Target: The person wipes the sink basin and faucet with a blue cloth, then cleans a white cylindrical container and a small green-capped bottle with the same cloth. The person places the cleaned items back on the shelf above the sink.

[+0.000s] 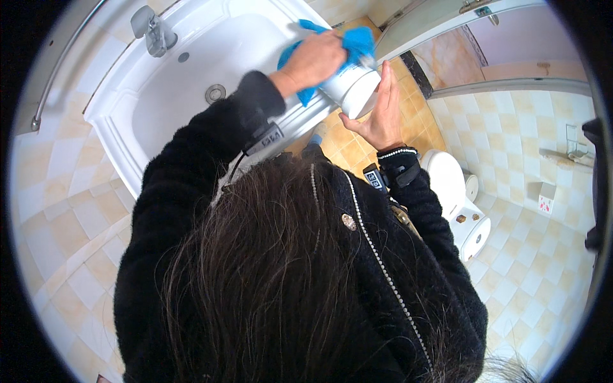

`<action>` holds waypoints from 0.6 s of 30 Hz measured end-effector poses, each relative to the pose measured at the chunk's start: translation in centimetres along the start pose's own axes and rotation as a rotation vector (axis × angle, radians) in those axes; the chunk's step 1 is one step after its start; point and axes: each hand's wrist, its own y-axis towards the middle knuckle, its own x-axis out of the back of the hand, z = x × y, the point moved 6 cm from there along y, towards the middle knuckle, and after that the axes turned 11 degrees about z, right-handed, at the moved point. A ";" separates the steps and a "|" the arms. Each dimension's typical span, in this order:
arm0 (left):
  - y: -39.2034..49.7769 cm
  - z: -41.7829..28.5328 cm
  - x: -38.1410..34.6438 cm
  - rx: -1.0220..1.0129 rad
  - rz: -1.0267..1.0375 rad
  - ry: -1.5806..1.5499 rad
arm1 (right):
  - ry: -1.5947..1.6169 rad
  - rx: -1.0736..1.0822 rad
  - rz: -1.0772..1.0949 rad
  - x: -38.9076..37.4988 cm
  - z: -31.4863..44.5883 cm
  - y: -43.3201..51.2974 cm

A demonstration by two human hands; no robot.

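My left hand (pixel 316 60) is closed over a bright blue cloth (pixel 360 40), pressing it against the upper side of a white cylindrical container (pixel 352 91). Folds of the cloth hang out on both sides of the hand. The container is tilted, its flat round end towards my right, and bears some blue writing. At that end my right hand (pixel 383 112) supports it, fingers along the far side and thumb on the near edge. Both are held over the rim of a white washbasin (pixel 306 115). The container's other end is hidden by hand and cloth.
A chrome faucet (pixel 155 33) stands at the basin's far left, and a drain (pixel 215 92) sits in its bottom. To my right is a white toilet (pixel 445 182). A towel bar (pixel 67 62) runs along the left wall. Orange tiles (pixel 352 148) cover the floor.
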 end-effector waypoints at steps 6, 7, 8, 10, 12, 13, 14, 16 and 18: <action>-0.9 -4.3 0.8 -0.141 -0.448 -0.430 | -0.072 0.018 0.095 -0.8 -0.2 -0.2; -1.2 -3.8 0.2 -0.308 -0.417 -0.132 | -0.054 0.026 0.054 -0.6 -0.1 -0.2; -0.8 -1.7 -1.1 -0.229 -0.289 -0.047 | -0.037 0.037 0.014 -0.3 0.0 -0.2; -0.5 2.5 -1.8 -0.111 -0.236 -0.046 | -0.047 0.050 0.003 -0.1 0.2 0.0; -0.8 3.3 -1.1 -0.116 -0.299 -0.105 | -0.035 0.069 0.003 0.1 0.5 0.0; -0.9 2.9 -0.7 -0.070 -0.311 -0.060 | -0.029 0.083 0.002 0.1 0.6 0.1; -0.9 1.7 -0.4 -0.045 -0.260 -0.014 | -0.036 0.089 0.008 0.1 0.6 0.1; -0.7 -1.5 0.0 0.000 -0.131 0.004 | -0.049 0.109 0.022 -0.1 0.6 0.0; -1.7 -4.4 2.0 -0.150 -0.379 -0.186 | -0.040 0.107 0.013 -0.3 0.5 -0.2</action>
